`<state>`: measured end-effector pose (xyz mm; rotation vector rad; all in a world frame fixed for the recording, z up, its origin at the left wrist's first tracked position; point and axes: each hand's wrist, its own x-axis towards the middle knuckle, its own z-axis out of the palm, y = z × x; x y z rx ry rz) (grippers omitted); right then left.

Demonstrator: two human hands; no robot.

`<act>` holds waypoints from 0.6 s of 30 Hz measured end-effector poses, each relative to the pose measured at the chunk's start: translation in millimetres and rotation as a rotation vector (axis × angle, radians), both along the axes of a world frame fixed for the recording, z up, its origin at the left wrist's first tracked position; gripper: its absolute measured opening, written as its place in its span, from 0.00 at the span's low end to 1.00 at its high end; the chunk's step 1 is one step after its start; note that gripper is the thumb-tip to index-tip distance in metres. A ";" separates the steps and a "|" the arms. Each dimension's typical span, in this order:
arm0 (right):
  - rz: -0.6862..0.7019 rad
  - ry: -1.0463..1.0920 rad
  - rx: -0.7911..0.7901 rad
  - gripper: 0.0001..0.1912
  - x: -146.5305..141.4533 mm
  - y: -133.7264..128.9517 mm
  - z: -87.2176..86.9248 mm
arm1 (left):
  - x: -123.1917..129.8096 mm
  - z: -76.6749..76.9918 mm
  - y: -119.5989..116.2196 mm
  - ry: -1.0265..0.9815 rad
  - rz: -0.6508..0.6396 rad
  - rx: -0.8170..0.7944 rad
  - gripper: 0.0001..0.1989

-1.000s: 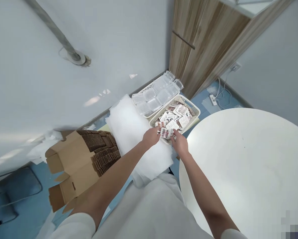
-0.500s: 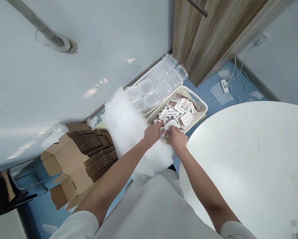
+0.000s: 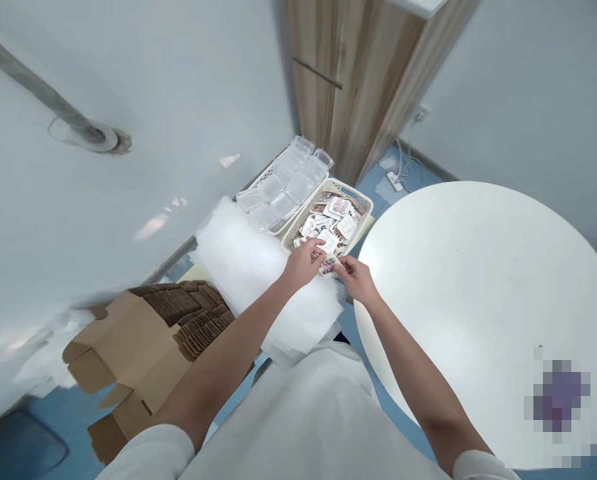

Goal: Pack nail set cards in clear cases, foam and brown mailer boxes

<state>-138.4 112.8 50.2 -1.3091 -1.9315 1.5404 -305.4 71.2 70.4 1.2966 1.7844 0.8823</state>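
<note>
Can see at near left an opened-out brown cardboard box against packed rows of dark-brown corrugated cardboard, presumably stood tight to save room. Can see at right a round white table, and between these a soft pile of white sheets under the left forearm. At its far right corner, holding a small flat white packet with dark-red markings, pinched at its right edge by the right hand; with the left hand close at its left edge, cannot tell whether gripping or merely touching. Probably held by the edges to leave the marked face uncovered. Faces upward; looks nearly square, so cannot settle a long axis or pointing end. Just beyond, can see a cream perforated plastic basket of similar loose packets, probably placed close for easy picking. To its left, can see clear square plastic boxes; farthest, a wood-grain cabinet.
</note>
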 end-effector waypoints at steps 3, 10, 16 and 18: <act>-0.151 0.117 -0.106 0.14 20.9 -34.4 12.2 | 16.9 5.3 -25.0 -0.137 0.001 0.084 0.19; -0.509 0.291 -0.223 0.14 69.6 -107.3 29.5 | 58.8 -6.4 -73.1 -0.554 -0.096 -0.033 0.18; -0.680 0.326 -0.252 0.16 103.0 -148.1 44.6 | 101.3 1.6 -78.9 -0.632 -0.275 -0.089 0.18; -0.713 0.337 -0.259 0.17 113.8 -159.3 47.9 | 114.6 4.8 -76.9 -0.626 -0.319 -0.094 0.18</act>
